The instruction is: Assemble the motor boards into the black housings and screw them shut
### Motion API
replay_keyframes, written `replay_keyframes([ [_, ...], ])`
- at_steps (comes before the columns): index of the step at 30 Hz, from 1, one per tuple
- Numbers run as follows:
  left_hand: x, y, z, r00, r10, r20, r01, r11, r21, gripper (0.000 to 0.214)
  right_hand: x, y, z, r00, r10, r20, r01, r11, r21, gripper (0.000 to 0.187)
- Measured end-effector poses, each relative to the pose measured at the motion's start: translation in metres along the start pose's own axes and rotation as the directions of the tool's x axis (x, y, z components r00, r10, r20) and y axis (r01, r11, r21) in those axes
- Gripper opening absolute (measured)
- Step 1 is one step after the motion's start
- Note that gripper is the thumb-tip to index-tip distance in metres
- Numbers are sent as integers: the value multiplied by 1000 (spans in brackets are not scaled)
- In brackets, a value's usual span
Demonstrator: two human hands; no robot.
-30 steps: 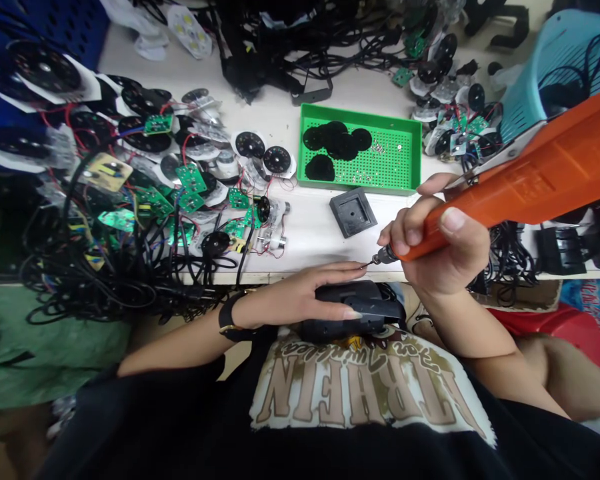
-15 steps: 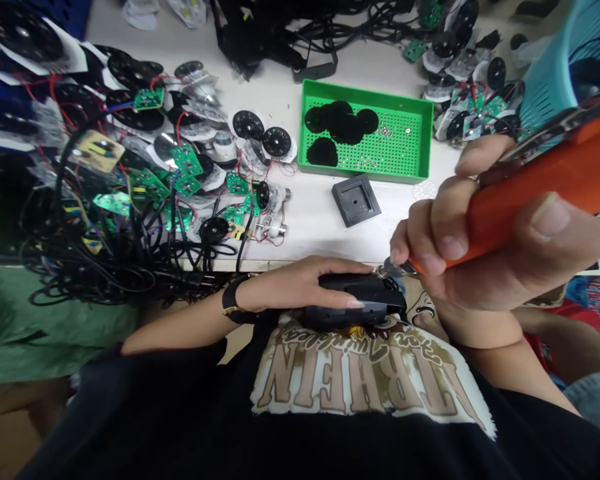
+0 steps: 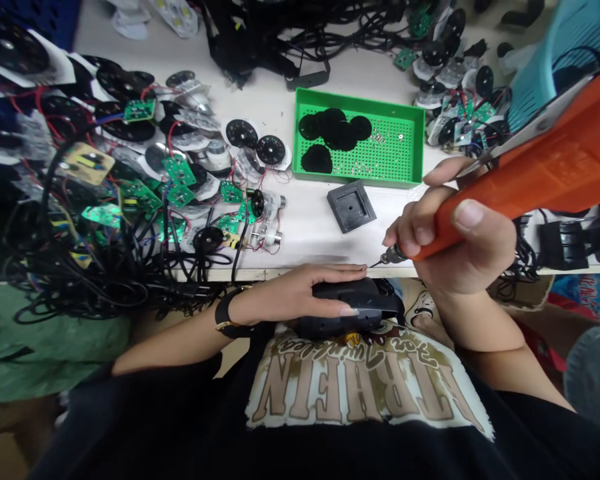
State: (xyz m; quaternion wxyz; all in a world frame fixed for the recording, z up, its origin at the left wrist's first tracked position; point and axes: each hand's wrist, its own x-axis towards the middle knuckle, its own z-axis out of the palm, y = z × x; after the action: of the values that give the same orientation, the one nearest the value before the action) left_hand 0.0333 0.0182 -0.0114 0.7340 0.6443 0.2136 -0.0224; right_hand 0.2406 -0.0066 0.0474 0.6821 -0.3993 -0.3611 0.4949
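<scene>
My left hand (image 3: 300, 291) is closed around a black plastic housing (image 3: 347, 319) held against my shirt at the table's front edge. Its fingers lie over the top and its thumb presses the near side. In my right hand (image 3: 455, 240) is an orange electric screwdriver (image 3: 525, 167), gripped round its body. Its thin bit (image 3: 376, 265) points left, close to my left fingertips and above the housing. Whether a screw sits on the bit is too small to tell. A square dark grey block (image 3: 351, 207) with a recess lies just beyond on the table.
A green perforated tray (image 3: 359, 179) holds black discs (image 3: 336, 127) and small screws. At left is a heap of circuit boards (image 3: 180, 170), wires and black cables (image 3: 145, 267). A blue basket (image 3: 535, 73) stands at right, near another heap of boards (image 3: 463, 113).
The screwdriver has moved left and its bit, earlier down at the housing, now shows in full beside my left fingertips. My left hand keeps its hold; the whole view has shifted slightly.
</scene>
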Motion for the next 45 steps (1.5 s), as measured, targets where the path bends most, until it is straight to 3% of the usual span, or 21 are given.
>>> replay_keyframes([
  [16,1,-3,-2,998,65,19,-66,996,56,59,-8,10,-4,1000,19,22,-20,998,62,20],
  [27,0,0,-2,1000,16,26,-17,998,62,61,-7,8,0,998,-56,8,56,997,54,12],
  [37,-1,1,1,1000,0,19,-1,999,51,62,-10,11,1,999,-23,34,20,997,71,14],
  [45,1,0,0,1000,-3,9,3,999,40,58,-4,-13,8,997,-4,-72,5,1000,7,14],
])
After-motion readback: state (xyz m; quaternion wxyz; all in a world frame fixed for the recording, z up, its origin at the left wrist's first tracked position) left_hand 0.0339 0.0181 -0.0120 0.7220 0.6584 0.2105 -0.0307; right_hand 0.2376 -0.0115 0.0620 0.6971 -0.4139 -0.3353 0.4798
